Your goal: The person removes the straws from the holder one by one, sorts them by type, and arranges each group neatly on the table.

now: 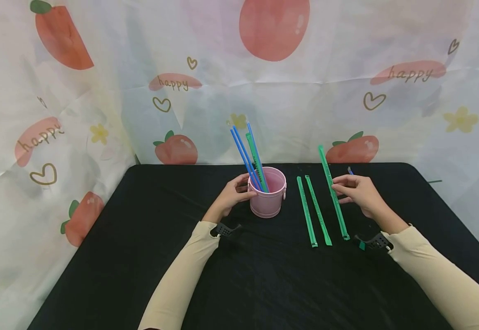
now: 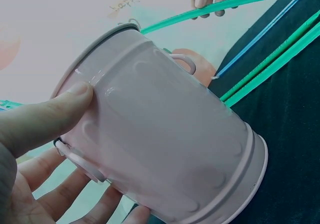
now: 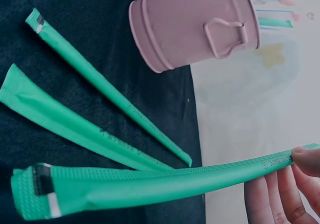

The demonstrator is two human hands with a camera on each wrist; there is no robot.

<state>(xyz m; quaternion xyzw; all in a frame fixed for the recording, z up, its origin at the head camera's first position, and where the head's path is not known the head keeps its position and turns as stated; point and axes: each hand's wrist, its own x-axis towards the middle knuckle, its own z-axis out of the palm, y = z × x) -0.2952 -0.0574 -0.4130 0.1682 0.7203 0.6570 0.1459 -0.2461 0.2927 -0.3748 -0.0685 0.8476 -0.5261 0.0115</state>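
Note:
My left hand [image 1: 232, 196] holds a small pink bucket [image 1: 266, 207] by its side, thumb on the front and fingers round the back near a handle. Out of the bucket lean several blue straws [image 1: 240, 149] and a green-wrapped straw [image 1: 251, 143]. To the right, my right hand [image 1: 359, 192] pinches another straw in a green wrapper [image 3: 165, 184] between thumb and fingers, its printed side showing. Two more green-wrapped straws [image 1: 307, 211] [image 1: 318, 211] lie side by side on the table, between the bucket and my right hand.
A black cloth covers the table [image 1: 264, 284]. On it a blue straw [image 2: 260, 34] lies beyond the green-wrapped ones, mostly hidden by my right hand in the head view. A pale printed curtain [image 1: 223, 41] hangs behind the table's far edge and along the left.

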